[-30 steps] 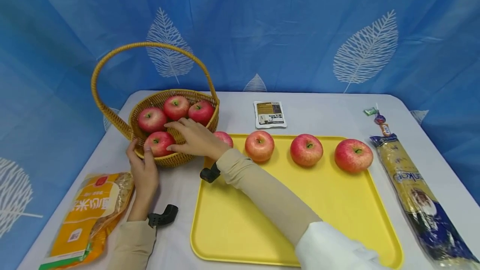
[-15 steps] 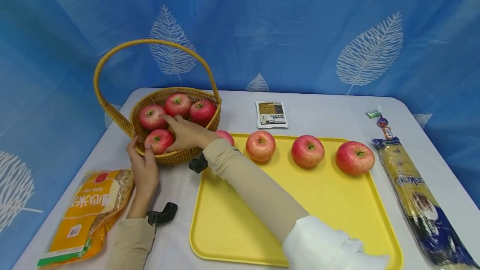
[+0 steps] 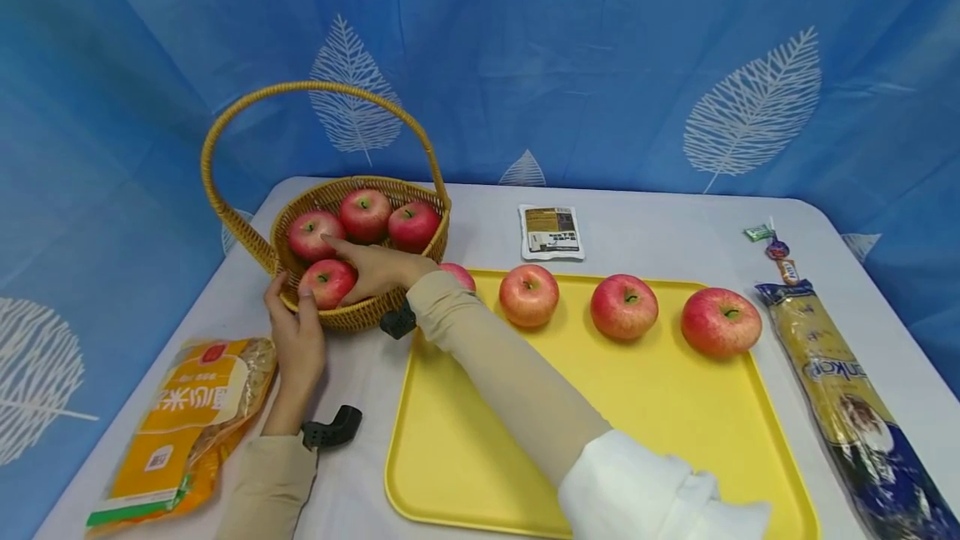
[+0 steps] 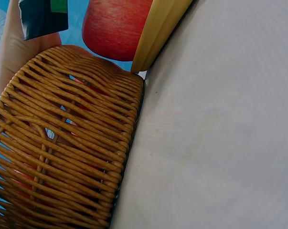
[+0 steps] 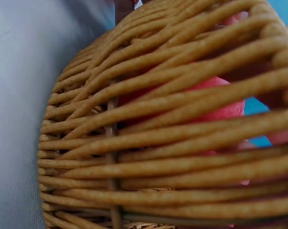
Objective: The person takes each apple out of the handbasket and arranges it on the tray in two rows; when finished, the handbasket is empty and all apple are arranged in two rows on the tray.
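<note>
A woven wicker basket point(image 3: 352, 319) with a tall arched handle stands at the back left, several red apples inside. My left hand point(image 3: 298, 344) grips its near left rim. From the right, my right hand point(image 3: 382, 269) reaches into the basket and holds the front apple point(image 3: 328, 283), thumb on its near side and fingers on its far side. Those fingers also lie against the back-left apple point(image 3: 315, 233). Most of the thumb is hidden by the rim. In the right wrist view, the basket's weave point(image 5: 182, 133) fills the picture, red showing through its gaps.
A yellow tray point(image 3: 600, 407) lies right of the basket, with several apples along its far edge, such as one red apple point(image 3: 624, 307). Around it are a white packet point(image 3: 551, 232), small candies point(image 3: 777, 250), a long pasta-like bag point(image 3: 855, 407) and an orange food bag point(image 3: 187, 423).
My right hand has moved deeper and leftward into the basket, its fingers and thumb coming around the front apple. My left hand stays at the rim. The whole view has shifted slightly.
</note>
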